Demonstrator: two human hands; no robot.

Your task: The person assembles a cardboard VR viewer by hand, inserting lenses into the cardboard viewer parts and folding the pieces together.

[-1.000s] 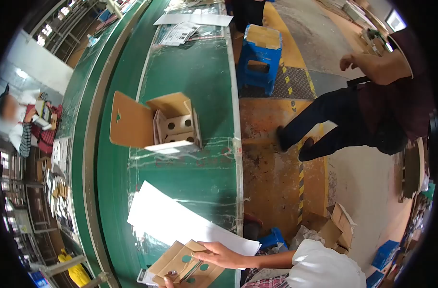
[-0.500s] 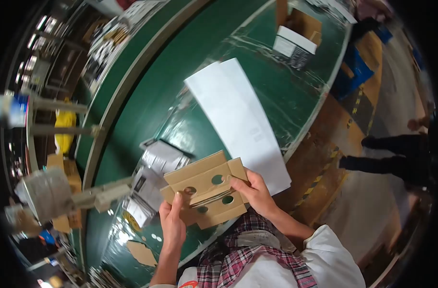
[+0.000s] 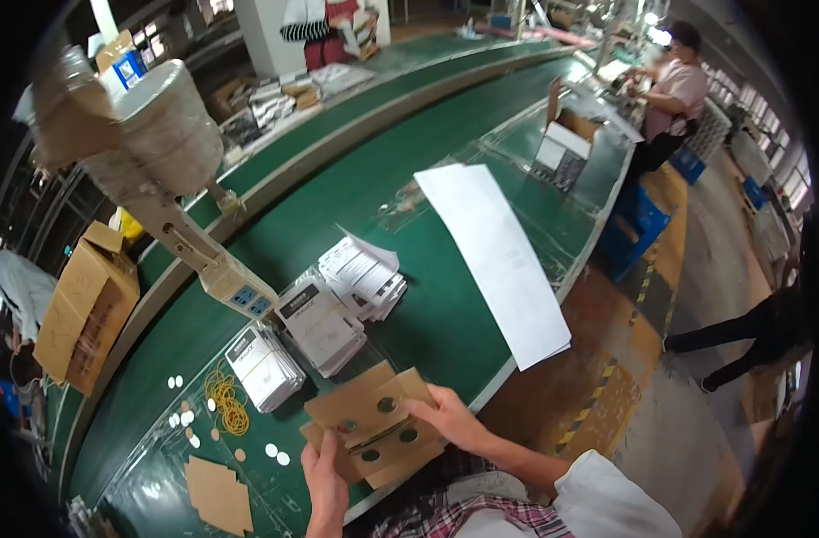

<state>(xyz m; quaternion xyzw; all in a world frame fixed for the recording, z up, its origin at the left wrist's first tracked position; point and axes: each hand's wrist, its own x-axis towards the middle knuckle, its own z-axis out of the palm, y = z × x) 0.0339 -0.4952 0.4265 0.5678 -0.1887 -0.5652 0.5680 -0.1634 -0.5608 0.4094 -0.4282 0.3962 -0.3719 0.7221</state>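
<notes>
A brown cardboard insert [image 3: 371, 415] with several round holes and folded flaps is held in front of my body, above the green table's near edge. My left hand [image 3: 325, 475] grips its left side, thumb on top. At its right edge my right hand [image 3: 445, 417] pinches the cardboard between thumb and fingers. Just beyond it lie stacks of printed leaflets, one in the middle [image 3: 318, 325], one at the left [image 3: 264, 368] and one farther back [image 3: 363, 276]. A long white sheet [image 3: 495, 255] lies to the right, partly over the table edge.
Yellow rubber bands [image 3: 226, 403], white and brown discs [image 3: 277, 454] and a flat cardboard piece [image 3: 218, 495] lie at the left. A post with sockets [image 3: 239, 291] rises beside the leaflets. An open carton [image 3: 564, 148] stands farther back. Another person [image 3: 679, 94] works at the far right.
My view has tilted up and turned, bringing more of the far table and another person into sight. Both hands still hold the cardboard insert, which now appears lower in view.
</notes>
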